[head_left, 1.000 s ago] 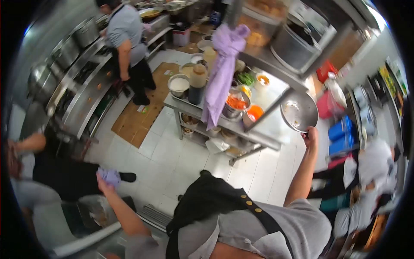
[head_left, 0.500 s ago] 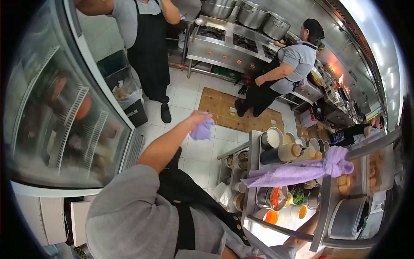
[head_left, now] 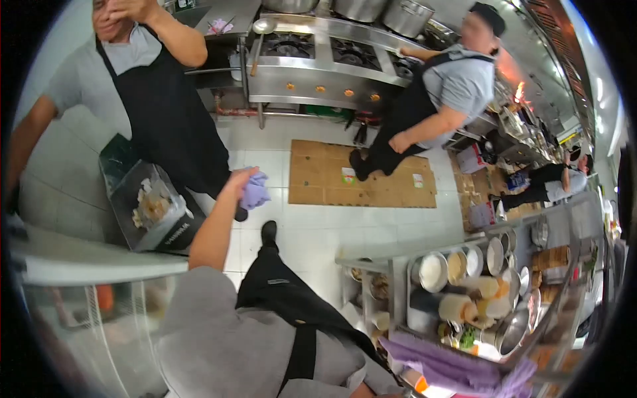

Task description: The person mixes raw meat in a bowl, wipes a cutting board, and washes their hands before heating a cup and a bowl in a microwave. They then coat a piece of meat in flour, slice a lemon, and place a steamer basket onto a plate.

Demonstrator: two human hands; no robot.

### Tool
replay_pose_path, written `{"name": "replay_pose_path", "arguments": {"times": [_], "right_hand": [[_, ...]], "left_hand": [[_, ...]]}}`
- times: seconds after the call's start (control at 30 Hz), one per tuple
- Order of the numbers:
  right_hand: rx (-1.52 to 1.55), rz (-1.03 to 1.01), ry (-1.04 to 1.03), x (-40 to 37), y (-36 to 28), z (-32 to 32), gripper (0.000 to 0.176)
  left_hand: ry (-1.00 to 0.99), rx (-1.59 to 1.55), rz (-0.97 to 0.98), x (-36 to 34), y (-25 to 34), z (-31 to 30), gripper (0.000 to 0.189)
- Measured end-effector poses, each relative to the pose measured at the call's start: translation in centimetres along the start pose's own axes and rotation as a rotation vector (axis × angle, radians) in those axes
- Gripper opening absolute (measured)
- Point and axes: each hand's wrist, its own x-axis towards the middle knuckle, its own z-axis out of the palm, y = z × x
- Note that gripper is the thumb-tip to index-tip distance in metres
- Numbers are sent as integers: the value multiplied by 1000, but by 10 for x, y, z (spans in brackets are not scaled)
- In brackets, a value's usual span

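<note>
My left hand (head_left: pixel 240 179) is stretched forward over the tiled floor, closed around a crumpled purple cloth (head_left: pixel 255 192) whose folds hang below the fingers. Only a bit of my right forearm (head_left: pixel 361 391) shows at the bottom edge; the right hand itself is out of sight. Near that forearm, a second purple cloth (head_left: pixel 451 365) is tied along the metal shelf rail.
An open bin (head_left: pixel 149 205) with scraps stands left, beside a person in a black apron (head_left: pixel 159 99). Another person (head_left: pixel 431 99) stands on cardboard (head_left: pixel 318 176) by the stove (head_left: pixel 318 73). Containers and bottles fill the rack (head_left: pixel 398 292) at right. A glass-fronted fridge (head_left: pixel 99 318) is lower left.
My view has turned and moved forward. My left hand still grips the cloth. The fridge and the rack sit lower in view, and the person by the bin shows more fully.
</note>
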Motion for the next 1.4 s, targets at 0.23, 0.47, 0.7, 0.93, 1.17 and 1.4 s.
{"name": "replay_pose_path", "arguments": {"times": [0.23,0.47,0.7,0.93,1.17,1.4], "right_hand": [[-323,200,-309,-194,-22,144,29],[-669,303,-948,-332,-16,321,28],[-239,-732,-1325,-613,-115,656,27],[-51,-400,-2165,-820,-317,803,27],[-140,132,-1820,-762,-347,861,33],[-154,109,-1129,-795,-377,794,30]], "left_hand": [[118,-174,-24,162,67,-2,20],[435,-179,41,262,202,-5,14],[711,-138,178,305,351,-66,17],[582,-462,267,319,481,-182,17],[512,-306,305,355,542,-357,29],[799,1146,-179,375,593,-480,28]]}}
